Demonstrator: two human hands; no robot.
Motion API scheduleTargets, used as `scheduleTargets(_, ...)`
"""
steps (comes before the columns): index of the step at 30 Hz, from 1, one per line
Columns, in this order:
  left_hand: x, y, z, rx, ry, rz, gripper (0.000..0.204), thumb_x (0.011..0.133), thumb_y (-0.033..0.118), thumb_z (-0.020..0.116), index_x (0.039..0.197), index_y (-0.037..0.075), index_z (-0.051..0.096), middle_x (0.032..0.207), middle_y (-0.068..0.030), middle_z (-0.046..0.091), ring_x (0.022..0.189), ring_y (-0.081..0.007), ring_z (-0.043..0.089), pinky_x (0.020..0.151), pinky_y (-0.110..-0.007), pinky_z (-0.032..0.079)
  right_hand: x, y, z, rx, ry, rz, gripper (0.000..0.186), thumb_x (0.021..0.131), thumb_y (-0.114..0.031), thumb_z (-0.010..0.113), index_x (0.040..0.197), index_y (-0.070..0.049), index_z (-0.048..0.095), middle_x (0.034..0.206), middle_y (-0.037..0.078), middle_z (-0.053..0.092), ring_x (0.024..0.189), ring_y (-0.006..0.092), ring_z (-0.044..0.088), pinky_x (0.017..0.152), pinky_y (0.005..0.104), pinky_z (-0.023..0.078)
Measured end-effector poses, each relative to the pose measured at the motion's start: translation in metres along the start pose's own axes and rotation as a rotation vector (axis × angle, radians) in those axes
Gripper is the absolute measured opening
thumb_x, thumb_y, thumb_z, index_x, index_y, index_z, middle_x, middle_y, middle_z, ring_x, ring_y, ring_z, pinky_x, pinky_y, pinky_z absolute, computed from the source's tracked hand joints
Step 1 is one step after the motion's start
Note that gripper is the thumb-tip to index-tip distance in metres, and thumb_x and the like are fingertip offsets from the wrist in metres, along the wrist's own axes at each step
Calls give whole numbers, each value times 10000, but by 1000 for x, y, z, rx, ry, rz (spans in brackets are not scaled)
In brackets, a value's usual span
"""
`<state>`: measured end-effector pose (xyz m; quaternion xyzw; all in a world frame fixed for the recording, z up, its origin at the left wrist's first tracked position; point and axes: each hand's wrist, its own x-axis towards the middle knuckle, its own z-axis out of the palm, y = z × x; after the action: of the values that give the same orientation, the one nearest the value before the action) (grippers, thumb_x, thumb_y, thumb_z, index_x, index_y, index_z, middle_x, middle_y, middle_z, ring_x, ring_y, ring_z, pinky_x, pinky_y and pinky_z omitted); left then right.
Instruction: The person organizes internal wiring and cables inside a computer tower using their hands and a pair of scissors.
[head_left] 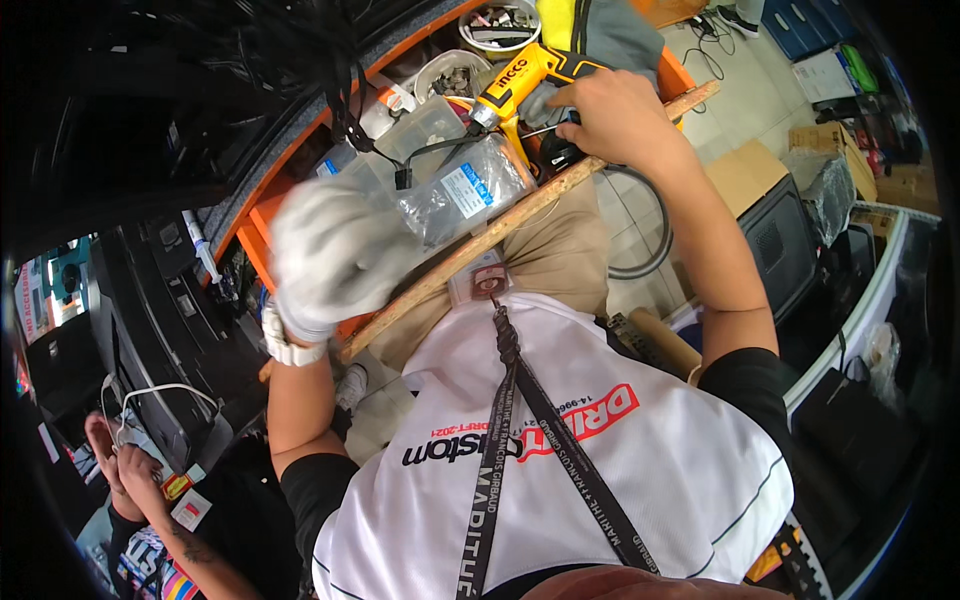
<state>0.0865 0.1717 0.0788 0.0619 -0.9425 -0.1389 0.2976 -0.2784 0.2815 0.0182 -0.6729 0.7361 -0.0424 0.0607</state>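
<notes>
An open orange drawer [262, 238] with a bare wooden front edge [500, 228] lies across my lap. My left hand [340, 245], in a white work glove, hovers blurred over its left end beside a clear plastic box [425, 135]; its fingers are smeared. My bare right hand [625, 115] reaches into the right end with fingers curled together. Next to its fingertips are a yellow and black drill-shaped power tool [530, 80] and something grey and cloth-like [540, 104]. What that hand grips is hidden. A clear plastic bag [475, 190] with a label lies between the hands.
Tubs of small parts [500, 25] stand at the drawer's far end. Black cables [350, 110] hang over it from the left. A speaker-like black box [785, 240] and cartons are on the right. Another person's hands [135, 470] hold a white cable at lower left.
</notes>
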Motion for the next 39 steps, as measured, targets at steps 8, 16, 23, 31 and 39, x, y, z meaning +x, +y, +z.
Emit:
scheduleTargets(8, -34, -12, 69, 375, -943, -552, 1070, 788, 441, 895, 1703, 236, 379, 1672, -321, 391, 1556, -555, 368, 1243, -651, 401, 65, -7, 17, -51, 283, -385, 622, 824, -269, 887, 1427, -310, 740, 1508, 32, 652, 1238, 306, 722, 895, 463, 641)
scheduleTargets(16, -55, -19, 75, 216, -790, -643, 1151, 776, 504, 885, 1732, 202, 317, 1735, -344, 294, 1546, -614, 384, 1203, -687, 447, 99, -11, 25, -202, 257, -510, 299, 811, -319, 812, 1007, -94, 792, 1010, 106, 779, 1050, 312, 738, 820, 455, 619)
scheduleTargets(23, -58, -21, 69, 313, -846, -809, 1323, 709, 643, 909, 1714, 36, 299, 1767, -338, 254, 1529, -583, 446, 1181, -567, 518, 73, -28, 12, -21, 257, -390, 371, 819, -205, 847, 1172, -98, 808, 1107, 124, 793, 1085, 340, 764, 855, 491, 637)
scheduleTargets(31, -60, -9, 67, 361, -768, -880, 1306, 718, 566, 921, 1705, -5, 284, 1726, -377, 315, 1564, -573, 388, 1283, -563, 406, 55, -70, 42, -33, -441, -185, 363, 838, -250, 836, 1106, -11, 790, 1071, 229, 794, 1032, 423, 779, 883, 501, 642)
scheduleTargets(39, -65, -6, 56, 375, -749, -710, 1227, 700, 442, 951, 1711, 150, 321, 1738, -282, 314, 1585, -530, 365, 1237, -686, 418, 64, -38, 13, 356, -390, 30, 378, 810, -180, 801, 1130, -15, 686, 917, 156, 772, 810, 272, 758, 716, 391, 595)
